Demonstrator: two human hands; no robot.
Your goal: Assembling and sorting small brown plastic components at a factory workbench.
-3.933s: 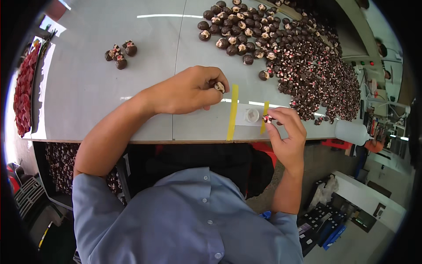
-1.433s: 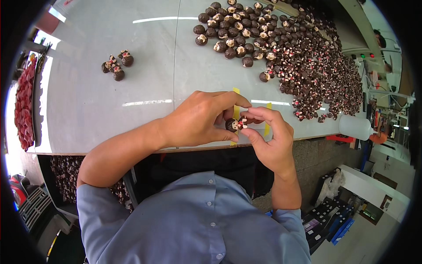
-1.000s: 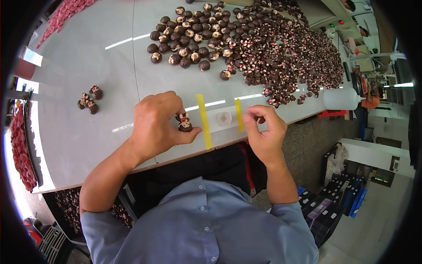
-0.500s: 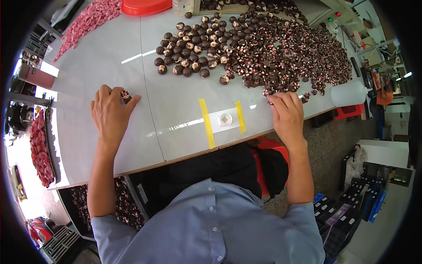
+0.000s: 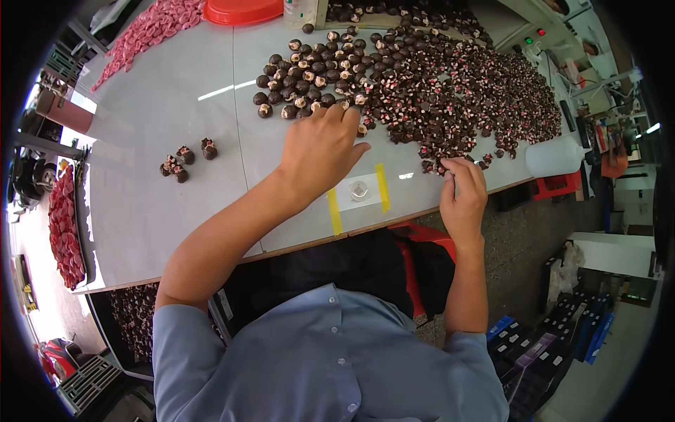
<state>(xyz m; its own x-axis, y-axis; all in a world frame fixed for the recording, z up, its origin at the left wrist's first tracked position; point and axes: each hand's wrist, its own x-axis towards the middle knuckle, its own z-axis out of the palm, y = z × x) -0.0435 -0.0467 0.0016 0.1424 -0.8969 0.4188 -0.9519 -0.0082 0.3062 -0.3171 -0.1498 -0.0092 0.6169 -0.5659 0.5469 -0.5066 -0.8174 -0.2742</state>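
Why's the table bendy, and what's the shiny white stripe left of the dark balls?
In the head view, fisheye distortion bends the edges of the table; also in the head view, the white stripe looks like glare on the glossy surface.

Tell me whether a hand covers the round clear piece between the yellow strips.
No, the round clear piece shows uncovered, with the left hand to its upper left.

Tabletop (image 5: 140, 225) smooth, glossy; round brown pieces (image 5: 302, 86) glossy; bottle (image 5: 552, 156) translucent plastic.
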